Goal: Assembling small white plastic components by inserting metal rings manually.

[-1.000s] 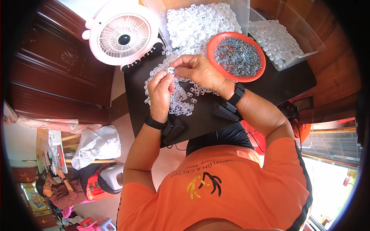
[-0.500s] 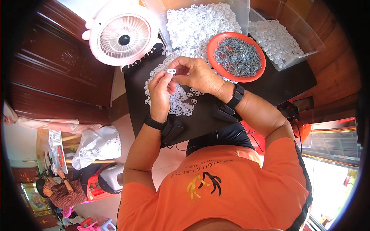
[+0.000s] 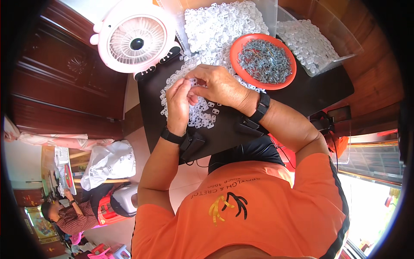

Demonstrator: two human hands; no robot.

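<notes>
My left hand (image 3: 177,105) and my right hand (image 3: 222,86) meet fingertip to fingertip above the dark table. Pinched in my left fingers is a small white plastic piece, now mostly covered by fingers. My right thumb and forefinger close in on the same spot; whatever they hold is hidden. Beneath both hands spreads a loose pile of small white two-holed plastic pieces (image 3: 202,117). Just beyond my right hand, an orange-red plate (image 3: 235,64) carries a heap of small grey metal screws (image 3: 265,62).
A clear bin of white pieces (image 3: 224,23) stands at the back, with another clear bin (image 3: 340,60) to its right. At the far left is a pink fan (image 3: 137,43). Black stands (image 3: 192,144) sit by the table's near edge. Another person (image 3: 75,216) sits off to the left.
My right fingertips have come over the white piece, which showed plainly between the left fingers before. Both hands stay in nearly the same place. The view has shifted slightly.
</notes>
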